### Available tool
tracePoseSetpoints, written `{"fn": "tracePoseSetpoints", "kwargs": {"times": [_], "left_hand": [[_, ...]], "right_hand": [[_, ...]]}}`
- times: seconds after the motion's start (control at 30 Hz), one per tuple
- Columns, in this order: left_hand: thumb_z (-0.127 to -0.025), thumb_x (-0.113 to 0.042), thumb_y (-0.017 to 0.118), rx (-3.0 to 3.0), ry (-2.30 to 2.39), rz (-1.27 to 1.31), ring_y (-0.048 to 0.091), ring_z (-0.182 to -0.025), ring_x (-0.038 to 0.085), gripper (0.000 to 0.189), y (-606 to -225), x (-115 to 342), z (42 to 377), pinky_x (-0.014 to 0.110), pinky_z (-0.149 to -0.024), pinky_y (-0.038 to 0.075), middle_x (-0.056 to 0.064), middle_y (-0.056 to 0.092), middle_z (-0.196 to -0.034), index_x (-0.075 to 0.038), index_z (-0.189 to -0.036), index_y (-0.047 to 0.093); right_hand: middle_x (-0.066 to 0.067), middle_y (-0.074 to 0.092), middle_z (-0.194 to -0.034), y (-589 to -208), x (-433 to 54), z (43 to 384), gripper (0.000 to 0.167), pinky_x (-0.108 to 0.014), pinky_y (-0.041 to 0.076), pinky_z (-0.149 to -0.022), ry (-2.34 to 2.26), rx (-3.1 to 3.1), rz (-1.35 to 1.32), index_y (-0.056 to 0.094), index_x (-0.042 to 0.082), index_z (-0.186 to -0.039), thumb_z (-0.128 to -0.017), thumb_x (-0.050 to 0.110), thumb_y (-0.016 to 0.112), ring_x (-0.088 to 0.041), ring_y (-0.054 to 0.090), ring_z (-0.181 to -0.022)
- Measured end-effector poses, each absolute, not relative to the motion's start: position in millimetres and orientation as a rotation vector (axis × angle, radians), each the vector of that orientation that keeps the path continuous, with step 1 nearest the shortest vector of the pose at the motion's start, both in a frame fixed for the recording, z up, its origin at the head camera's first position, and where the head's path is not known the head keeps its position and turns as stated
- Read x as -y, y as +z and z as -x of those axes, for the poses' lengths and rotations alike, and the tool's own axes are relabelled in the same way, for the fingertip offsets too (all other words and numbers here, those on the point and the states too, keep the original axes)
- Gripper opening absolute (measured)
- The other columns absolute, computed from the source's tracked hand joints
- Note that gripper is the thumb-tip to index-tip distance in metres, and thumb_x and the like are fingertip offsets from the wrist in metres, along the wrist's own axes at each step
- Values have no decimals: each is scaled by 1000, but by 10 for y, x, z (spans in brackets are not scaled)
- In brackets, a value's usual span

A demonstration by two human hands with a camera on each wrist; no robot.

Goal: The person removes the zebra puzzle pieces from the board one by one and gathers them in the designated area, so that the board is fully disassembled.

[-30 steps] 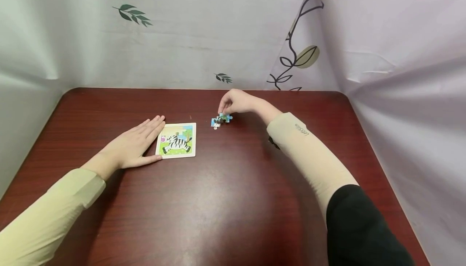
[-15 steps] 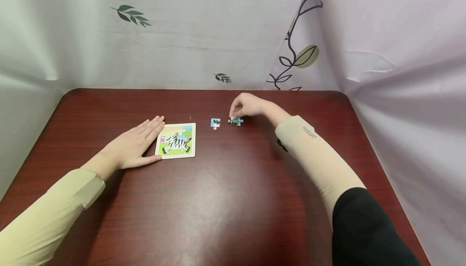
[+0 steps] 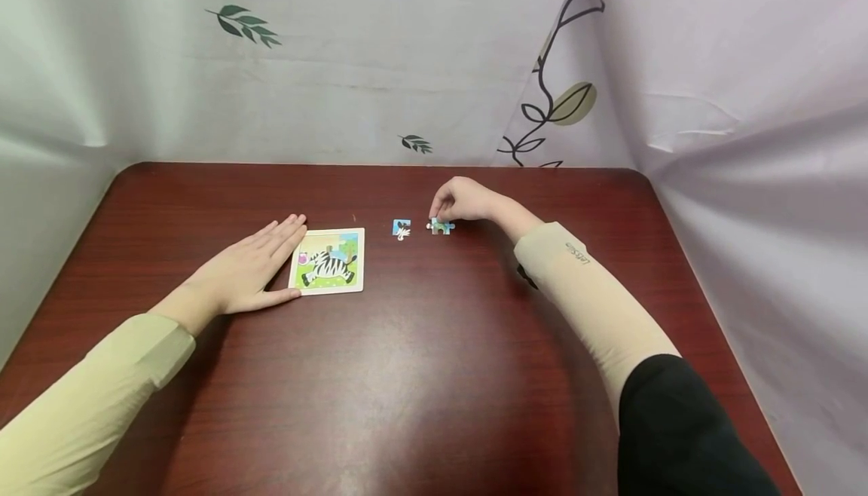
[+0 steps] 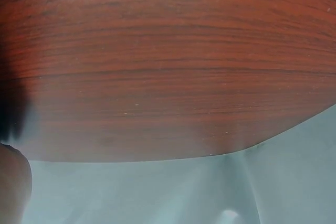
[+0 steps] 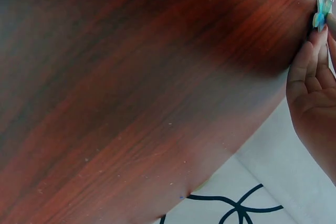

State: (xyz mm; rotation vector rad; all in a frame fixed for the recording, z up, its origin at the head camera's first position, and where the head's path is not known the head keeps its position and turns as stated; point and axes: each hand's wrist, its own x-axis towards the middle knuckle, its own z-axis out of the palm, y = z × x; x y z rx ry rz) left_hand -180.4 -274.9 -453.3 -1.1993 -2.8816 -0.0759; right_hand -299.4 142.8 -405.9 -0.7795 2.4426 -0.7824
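A zebra jigsaw puzzle in a pale frame (image 3: 362, 261) lies on the table, left of the middle in the head view. My left hand (image 3: 244, 268) lies with straight fingers against its left side, thumb at the near corner. To the right of the frame is a loose puzzle piece (image 3: 401, 229), blue with part of a zebra's head. Farther right, thumb and fingers of my right hand (image 3: 464, 200) pinch a blue-green puzzle piece (image 3: 442, 227) by its far edge. In the right wrist view, the same puzzle piece (image 5: 321, 13) shows at the fingertips of the right hand (image 5: 314, 85).
The dark red wooden table (image 3: 380, 398) has rounded far corners. A pale curtain (image 3: 325, 89) with leaf prints hangs behind it and along both sides. In the left wrist view only tabletop, curtain and a sliver of the hand (image 4: 13, 184) appear.
The right hand has moved right with its puzzle piece, away from the other loose piece, which stays put. Over the last half second it barely shifts. The left hand and the frame hold still.
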Motion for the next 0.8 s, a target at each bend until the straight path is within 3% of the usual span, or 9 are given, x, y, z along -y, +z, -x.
{"fn": "tracePoseSetpoints", "kwargs": {"times": [0.2,0.47,0.8], "left_hand": [[-95,-56,69,2889,-77,1194,27,-162,41,102,-4515,2753,1803,19,-133,-8,25,24,-175,6,-165,27],[-95,-54,69,2881,-87,1194,27,-162,42,102,-4516,2750,1814,20,-134,-7,25,24,-174,7,-164,27],[-95,-54,70,2884,-101,1196,28,-162,42,101,-4531,2754,1804,19,-133,-9,26,25,-174,7,-164,27]], "right_hand": [[-11,79,-93,-4058,-1430,2985,14,-19,53,-76,-795,-2465,754,81,1,-101,-93,1,69,-17,70,-86],[-9,79,-88,-4061,-1418,2966,11,-17,53,-73,-853,-2461,728,81,0,-99,-91,-1,74,-6,65,-75],[-11,81,-90,-4095,-1415,2960,10,-18,53,-72,-843,-2476,760,83,2,-97,-93,-2,75,-7,67,-76]]}}
